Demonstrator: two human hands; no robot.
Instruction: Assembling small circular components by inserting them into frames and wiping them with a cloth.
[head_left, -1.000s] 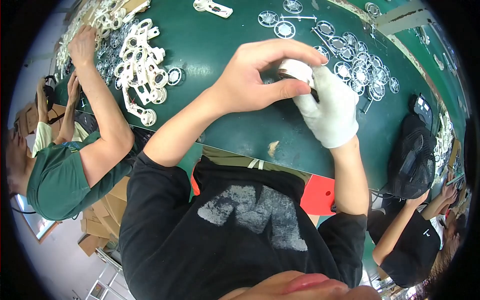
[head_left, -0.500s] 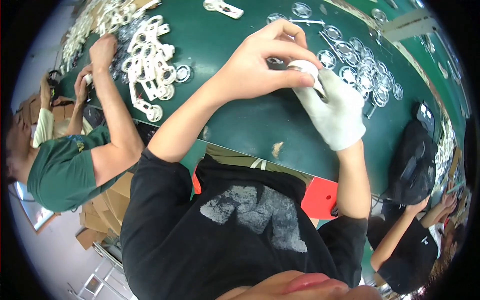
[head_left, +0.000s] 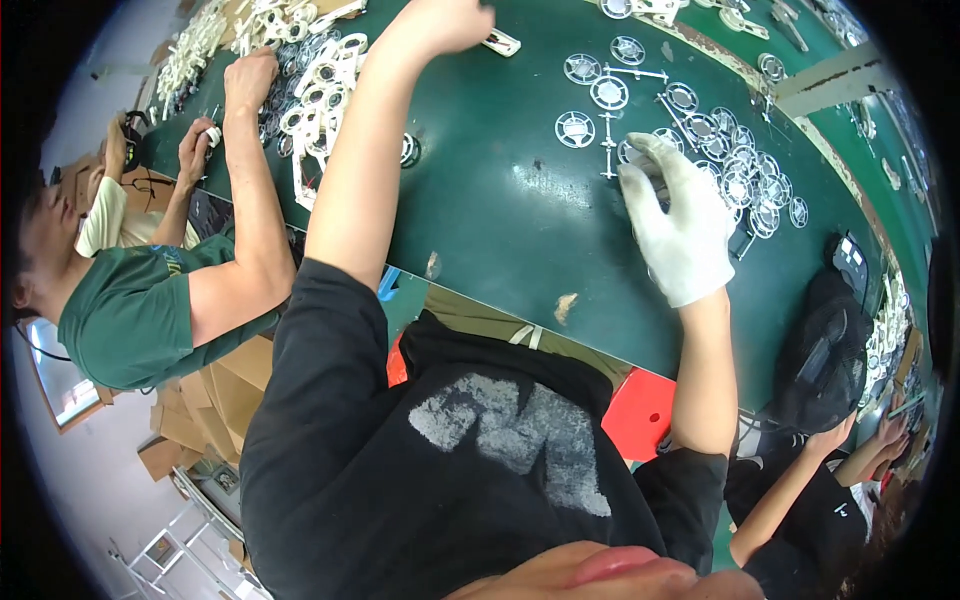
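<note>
My left hand (head_left: 448, 24) is stretched far out at the top edge of the view, bare, its fingers mostly cut off or hidden. Beside it lies a white plastic housing (head_left: 503, 42), partly covered by the hand. My right hand (head_left: 688, 225), in a white glove, hovers over the table at the right. Its thumb and fingers are curved and apart, with nothing between them. Close to its fingertips are clear round spoked grilles (head_left: 737, 187) in a loose pile, and a few single ones, such as a grille (head_left: 575, 129), lie farther left.
White housings (head_left: 322, 97) are heaped left of my left forearm on the green table (head_left: 500, 240). A person in a green shirt (head_left: 135, 325) works at the left. A black bag (head_left: 825, 345) sits at the right edge, near another person's arm (head_left: 790, 490).
My hands were together around a small white round part; now they are apart. The left has reached away to the top edge, the right has opened, and that part is out of sight.
</note>
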